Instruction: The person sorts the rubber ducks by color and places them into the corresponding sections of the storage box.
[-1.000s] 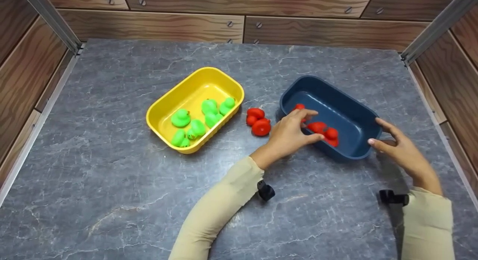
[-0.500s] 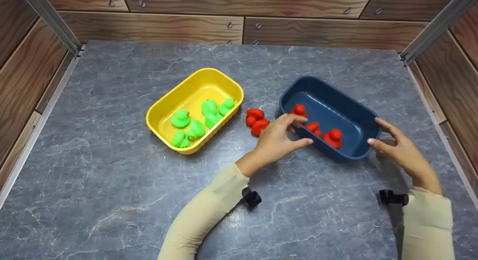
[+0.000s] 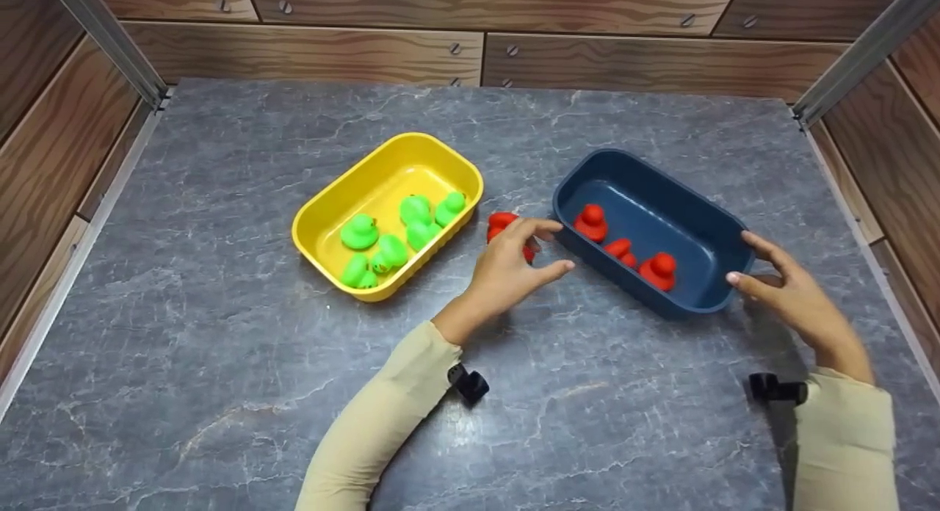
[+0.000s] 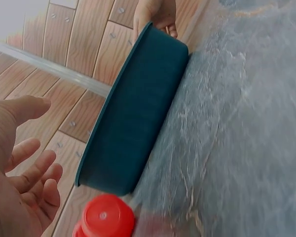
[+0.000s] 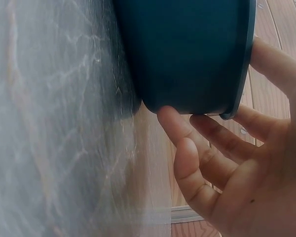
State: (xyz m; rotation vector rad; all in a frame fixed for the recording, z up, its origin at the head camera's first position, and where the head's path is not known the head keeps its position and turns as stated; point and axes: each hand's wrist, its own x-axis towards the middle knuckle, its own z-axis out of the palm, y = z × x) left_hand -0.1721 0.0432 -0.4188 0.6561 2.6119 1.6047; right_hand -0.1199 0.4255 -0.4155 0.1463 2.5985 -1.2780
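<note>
My left hand (image 3: pixel 505 270) hovers with thumb and fingers spread, holding nothing, over a couple of red rubber ducks (image 3: pixel 502 219) that it partly hides. In the left wrist view a red duck (image 4: pixel 107 217) lies on the table below that hand, near the end of the dark blue bin (image 4: pixel 133 113). My right hand (image 3: pixel 804 305) grips the near right end of the blue bin (image 3: pixel 679 228), thumb and fingers at its rim; in the right wrist view curled fingers (image 5: pixel 175 126) touch its end wall. Inside the bin lie red ducks (image 3: pixel 658 270) along the near side.
A yellow bin (image 3: pixel 330 195) with several green rubber ducks (image 3: pixel 360 232) stands left of the red ducks. All rests on a grey marbled table (image 3: pixel 242 364). Wood-patterned walls (image 3: pixel 308 52) enclose the back and sides.
My left hand has drawn back leftward from inside the blue bin to above the loose red ducks, leaving the ducks in the bin in view. The right hand has stayed at the bin's end.
</note>
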